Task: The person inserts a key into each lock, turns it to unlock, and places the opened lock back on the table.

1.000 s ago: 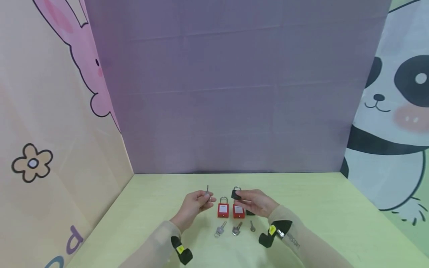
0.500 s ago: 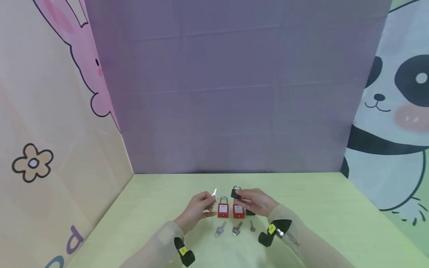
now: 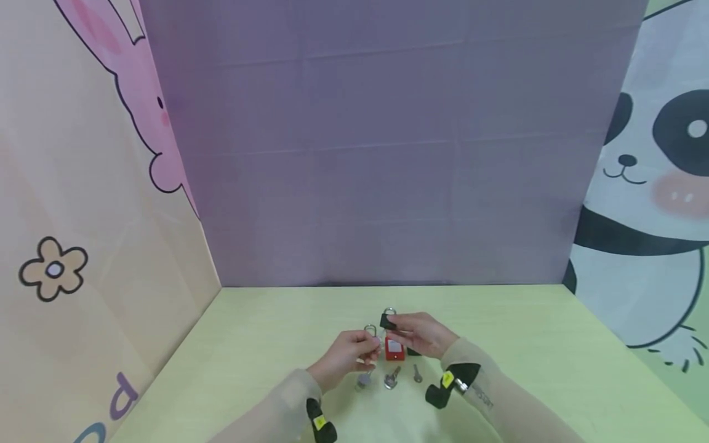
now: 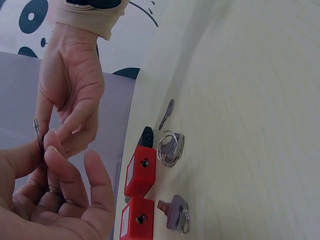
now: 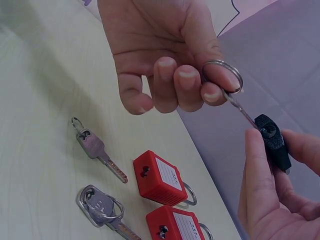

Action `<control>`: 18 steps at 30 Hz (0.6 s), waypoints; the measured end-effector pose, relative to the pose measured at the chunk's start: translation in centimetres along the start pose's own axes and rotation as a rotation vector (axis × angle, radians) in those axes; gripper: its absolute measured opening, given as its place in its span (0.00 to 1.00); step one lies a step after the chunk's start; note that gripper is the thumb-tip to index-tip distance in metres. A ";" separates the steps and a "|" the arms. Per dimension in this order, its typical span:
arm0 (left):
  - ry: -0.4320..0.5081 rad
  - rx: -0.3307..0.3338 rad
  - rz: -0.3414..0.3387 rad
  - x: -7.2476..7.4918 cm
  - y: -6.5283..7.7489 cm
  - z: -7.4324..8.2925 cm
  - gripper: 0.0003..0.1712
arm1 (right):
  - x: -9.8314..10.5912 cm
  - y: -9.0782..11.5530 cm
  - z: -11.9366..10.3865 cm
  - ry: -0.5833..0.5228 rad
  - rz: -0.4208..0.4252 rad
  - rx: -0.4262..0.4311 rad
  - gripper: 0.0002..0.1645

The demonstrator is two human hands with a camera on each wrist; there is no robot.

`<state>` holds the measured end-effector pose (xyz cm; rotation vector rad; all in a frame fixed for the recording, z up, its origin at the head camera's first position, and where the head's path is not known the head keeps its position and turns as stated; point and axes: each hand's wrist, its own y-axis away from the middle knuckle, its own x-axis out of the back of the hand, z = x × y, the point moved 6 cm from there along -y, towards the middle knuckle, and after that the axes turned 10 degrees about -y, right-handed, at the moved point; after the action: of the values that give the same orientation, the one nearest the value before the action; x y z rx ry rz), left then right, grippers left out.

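pinching a slim, likely slippery key (image 5: 243,112) near its ring (image 5: 223,62) in the left hand (image 3: 346,355), close to the black padlock (image 5: 276,146) gripped in the right hand (image 3: 423,332), likely rigid and dense, best held by the body, clear of the keyhole (image 5: 268,131).

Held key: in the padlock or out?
Out, apparently: the right wrist view shows the key short of the keyhole on the black padlock.

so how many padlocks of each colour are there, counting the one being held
red padlocks: 2
black padlocks: 2 (one in the right hand, the other partly hidden, on the table)
total: 4
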<state>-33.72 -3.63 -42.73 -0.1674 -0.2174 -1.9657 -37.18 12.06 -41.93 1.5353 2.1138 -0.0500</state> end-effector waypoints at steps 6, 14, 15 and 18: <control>0.027 -0.034 0.021 -0.4 0.0 0.1 0.14 | 0.0 0.0 0.0 0.005 0.012 -0.001 0.20; 0.134 -0.030 0.049 -0.9 0.1 0.2 0.13 | -0.2 -0.1 0.1 0.000 0.029 0.011 0.23; 0.148 -0.025 0.055 -1.0 0.1 0.3 0.13 | -0.2 -0.1 0.2 -0.002 0.036 0.013 0.23; 0.173 -0.012 0.082 -1.2 0.1 0.4 0.14 | -0.2 -0.2 0.2 -0.004 0.051 0.014 0.25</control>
<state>-33.10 -2.49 -42.57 -0.0130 -0.0839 -1.8885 -37.20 11.74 -42.09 1.5949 2.0747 -0.0502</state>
